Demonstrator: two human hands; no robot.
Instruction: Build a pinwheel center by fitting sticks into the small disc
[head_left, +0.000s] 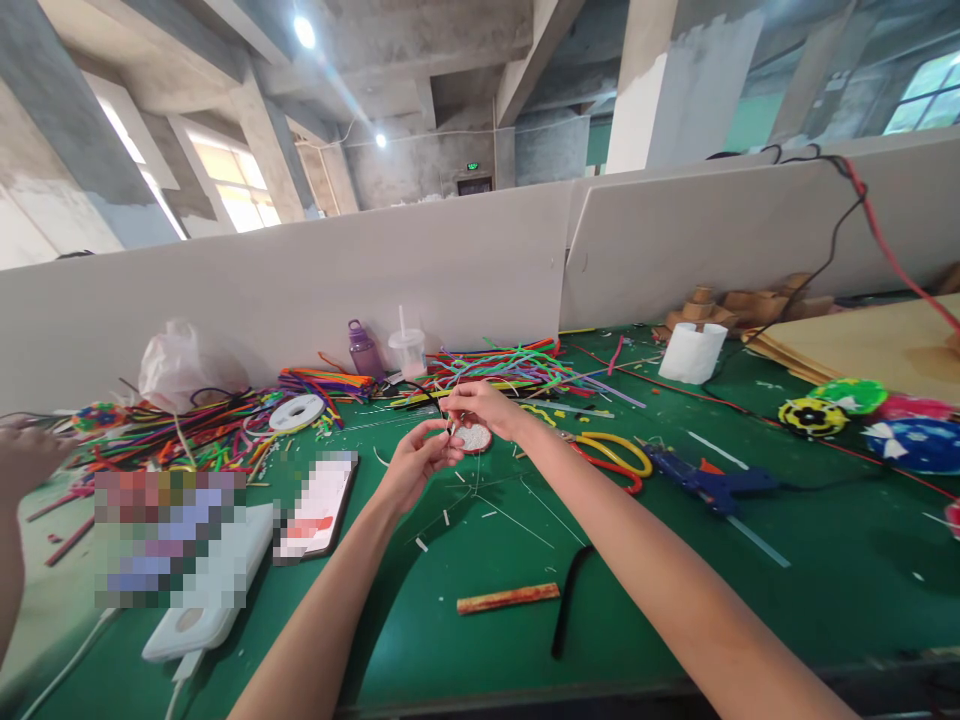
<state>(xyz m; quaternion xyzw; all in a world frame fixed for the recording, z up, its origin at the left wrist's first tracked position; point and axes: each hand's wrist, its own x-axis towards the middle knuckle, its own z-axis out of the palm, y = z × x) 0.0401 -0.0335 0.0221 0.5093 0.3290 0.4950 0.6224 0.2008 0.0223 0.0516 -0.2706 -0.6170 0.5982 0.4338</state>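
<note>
Just beside a small round white disc with a red rim (477,438), the left hand (421,458) and right hand (484,408) meet, fingertips pinched around a tiny thin piece (451,429), too small to identify. Right of the disc lie yellow-handled metal scissors (616,440); nearer the wearer than the disc, an orange-brown stick (508,598).

My green table (420,650) is kinda littered lol: red-rimmed dish (490,443), phone (319,505), glue gun (709,485), purple bottle (364,352), pipe cleaners (517,365), brown stick (508,599).
</note>
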